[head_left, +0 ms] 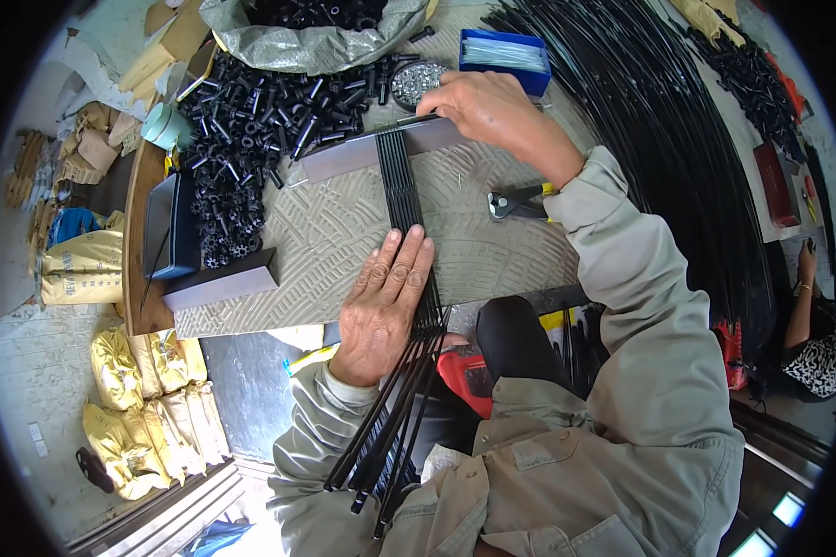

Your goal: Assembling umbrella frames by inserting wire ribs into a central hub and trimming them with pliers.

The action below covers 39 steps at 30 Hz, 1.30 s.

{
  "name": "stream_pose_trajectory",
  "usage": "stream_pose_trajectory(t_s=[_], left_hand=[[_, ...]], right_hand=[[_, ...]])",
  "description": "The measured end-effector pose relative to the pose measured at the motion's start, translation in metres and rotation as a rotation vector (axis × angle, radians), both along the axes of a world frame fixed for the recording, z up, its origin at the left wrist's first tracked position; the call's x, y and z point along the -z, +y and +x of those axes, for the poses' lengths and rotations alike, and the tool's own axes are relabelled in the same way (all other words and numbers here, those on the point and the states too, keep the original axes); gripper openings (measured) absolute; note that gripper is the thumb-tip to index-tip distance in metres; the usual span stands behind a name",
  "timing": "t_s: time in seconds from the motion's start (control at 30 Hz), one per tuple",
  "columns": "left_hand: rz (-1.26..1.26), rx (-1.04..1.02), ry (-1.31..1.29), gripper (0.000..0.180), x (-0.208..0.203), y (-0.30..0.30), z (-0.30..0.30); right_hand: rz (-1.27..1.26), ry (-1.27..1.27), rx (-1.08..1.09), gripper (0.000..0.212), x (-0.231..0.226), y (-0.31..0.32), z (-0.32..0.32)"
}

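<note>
A row of thin black rods lies side by side from a grey metal bar across the table's near edge to my lap. My left hand rests flat on the rods, fingers stretched out. At the bar's right part, my right hand is bent with its fingers curled together beside a round dish of small metal pieces. Whatever those fingertips hold is hidden. Yellow-handled pincers lie to the right of the rods.
Black bolt-like parts are heaped at the left below a woven sack. A blue box of clear sticks stands behind my right hand. Long black rods fill the right side. Another person's arm shows at the far right.
</note>
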<state>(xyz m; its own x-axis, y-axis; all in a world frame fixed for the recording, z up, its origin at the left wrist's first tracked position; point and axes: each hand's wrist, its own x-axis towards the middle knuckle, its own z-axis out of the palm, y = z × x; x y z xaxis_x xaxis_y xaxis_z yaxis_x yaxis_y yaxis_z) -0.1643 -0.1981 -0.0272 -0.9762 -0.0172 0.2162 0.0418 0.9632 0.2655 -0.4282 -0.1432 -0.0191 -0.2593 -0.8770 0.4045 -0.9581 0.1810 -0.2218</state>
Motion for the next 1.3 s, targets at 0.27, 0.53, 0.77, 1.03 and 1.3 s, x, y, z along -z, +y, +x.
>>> stream_pose_trajectory(t_s=[0.27,0.53,0.77,1.03,1.3], left_hand=[[0.001,0.002,0.0,0.091,0.0,-0.001,0.001],[0.003,-0.002,-0.001,0.091,-0.001,0.0,0.001],[-0.017,0.0,0.012,0.092,0.003,0.0,0.0],[-0.008,0.004,0.015,0.092,0.003,0.002,-0.002],[-0.081,0.023,0.018,0.09,-0.002,0.004,-0.002]], right_hand=[[-0.002,0.007,0.006,0.012,-0.001,-0.005,0.004],[-0.035,-0.015,-0.025,0.011,-0.003,-0.011,0.009],[-0.166,-0.02,-0.138,0.013,0.006,-0.022,0.009],[-0.209,-0.009,-0.229,0.026,0.011,-0.024,0.006],[0.083,0.063,-0.081,0.007,0.003,-0.009,-0.018]])
